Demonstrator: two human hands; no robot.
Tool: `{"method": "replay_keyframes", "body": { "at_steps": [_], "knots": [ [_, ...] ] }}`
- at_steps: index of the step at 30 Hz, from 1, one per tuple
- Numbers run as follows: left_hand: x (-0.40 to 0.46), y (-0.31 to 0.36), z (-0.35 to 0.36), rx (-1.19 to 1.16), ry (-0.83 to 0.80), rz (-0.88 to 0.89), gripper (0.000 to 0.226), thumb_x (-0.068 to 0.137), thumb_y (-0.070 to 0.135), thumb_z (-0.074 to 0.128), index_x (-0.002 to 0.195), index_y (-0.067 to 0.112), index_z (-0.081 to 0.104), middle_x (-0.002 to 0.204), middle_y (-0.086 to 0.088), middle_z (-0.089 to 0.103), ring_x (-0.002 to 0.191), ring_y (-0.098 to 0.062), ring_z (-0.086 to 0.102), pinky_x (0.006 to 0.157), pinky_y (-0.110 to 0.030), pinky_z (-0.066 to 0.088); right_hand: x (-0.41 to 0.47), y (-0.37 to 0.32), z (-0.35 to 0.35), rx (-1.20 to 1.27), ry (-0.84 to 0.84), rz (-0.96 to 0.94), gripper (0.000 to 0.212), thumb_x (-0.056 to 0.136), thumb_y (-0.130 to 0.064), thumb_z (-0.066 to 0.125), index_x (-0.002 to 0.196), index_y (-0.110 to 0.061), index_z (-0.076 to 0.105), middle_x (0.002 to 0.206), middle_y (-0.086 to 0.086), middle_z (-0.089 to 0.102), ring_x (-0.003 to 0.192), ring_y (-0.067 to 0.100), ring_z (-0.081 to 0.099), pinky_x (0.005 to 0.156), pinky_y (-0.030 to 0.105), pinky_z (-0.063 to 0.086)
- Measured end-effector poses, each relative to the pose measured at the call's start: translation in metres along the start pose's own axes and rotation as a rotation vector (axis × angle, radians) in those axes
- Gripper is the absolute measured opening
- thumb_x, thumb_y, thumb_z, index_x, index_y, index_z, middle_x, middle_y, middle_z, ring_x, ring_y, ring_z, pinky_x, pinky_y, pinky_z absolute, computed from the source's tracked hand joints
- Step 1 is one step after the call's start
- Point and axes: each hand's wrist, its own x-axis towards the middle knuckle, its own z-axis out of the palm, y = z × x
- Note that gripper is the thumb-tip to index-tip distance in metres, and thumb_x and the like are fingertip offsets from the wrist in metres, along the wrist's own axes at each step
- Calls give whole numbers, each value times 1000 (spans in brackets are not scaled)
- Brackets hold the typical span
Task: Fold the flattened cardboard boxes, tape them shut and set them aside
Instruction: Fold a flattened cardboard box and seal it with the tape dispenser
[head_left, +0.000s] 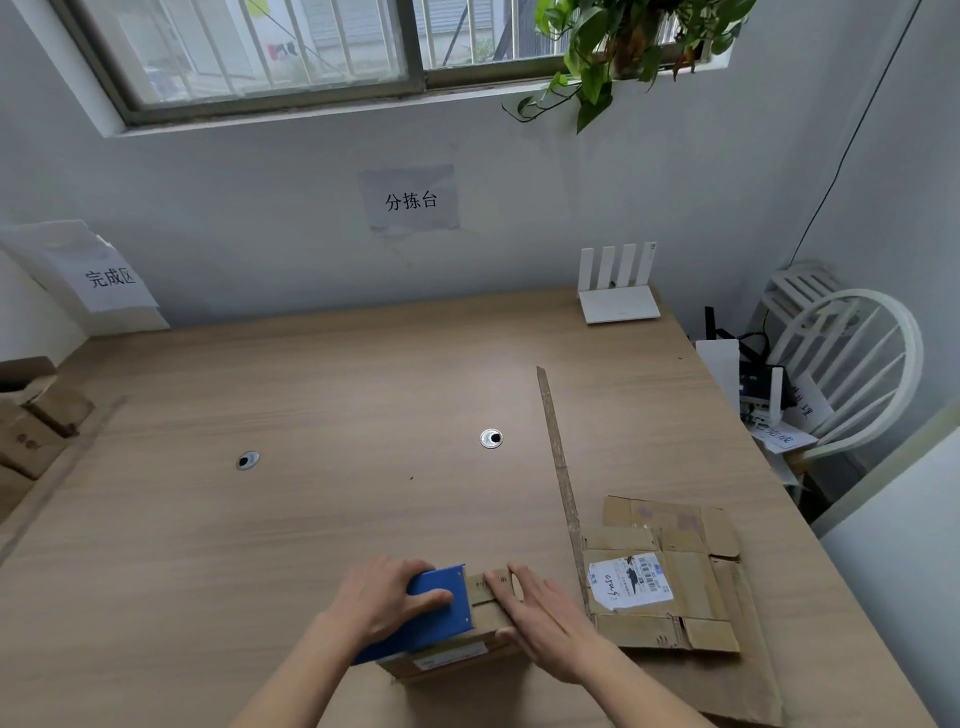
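Note:
A small folded cardboard box (485, 621) stands near the front edge of the wooden table (311, 415). My left hand (387, 597) grips a blue tape dispenser (431, 610) that lies on the box's top. My right hand (540, 613) rests flat on the right part of the box's top, fingers straight and pointing away from me. To the right, flattened cardboard boxes (670, 577) lie stacked on the table, the upper one bearing a white shipping label (628, 582).
A long thin wooden strip (558, 467) runs across the table beside the flat boxes. A white router (618, 301) stands at the back right. Cardboard boxes (31, 421) sit at the left edge. A white chair (841, 364) with clutter stands right of the table.

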Motion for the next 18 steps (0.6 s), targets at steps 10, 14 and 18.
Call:
{"method": "replay_keyframes", "body": {
  "at_steps": [10, 14, 18],
  "knots": [
    [-47, -83, -2, 68, -42, -154, 60, 81, 83, 41, 108, 36, 67, 97, 12, 70, 89, -13, 63, 76, -31, 48, -4, 25, -9, -74, -12, 40, 74, 104, -50, 39, 159, -34, -9, 164, 17, 10, 141, 35, 36, 118, 40, 28],
    [-43, -84, -1, 16, -43, -162, 57, 84, 80, 43, 106, 34, 68, 96, 10, 69, 86, -14, 63, 73, -30, 47, -1, 30, -4, -108, -19, 37, 75, 102, -50, 40, 159, -36, -7, 163, 14, 13, 135, 35, 40, 114, 39, 30],
    [-41, -88, -5, -8, -56, -145, 60, 80, 82, 43, 102, 33, 69, 92, 10, 70, 83, -14, 63, 71, -31, 48, -2, 34, 3, -118, -25, 48, 79, 100, -53, 39, 154, -44, -17, 162, 10, 13, 130, 33, 43, 112, 38, 32]
  ]
}}
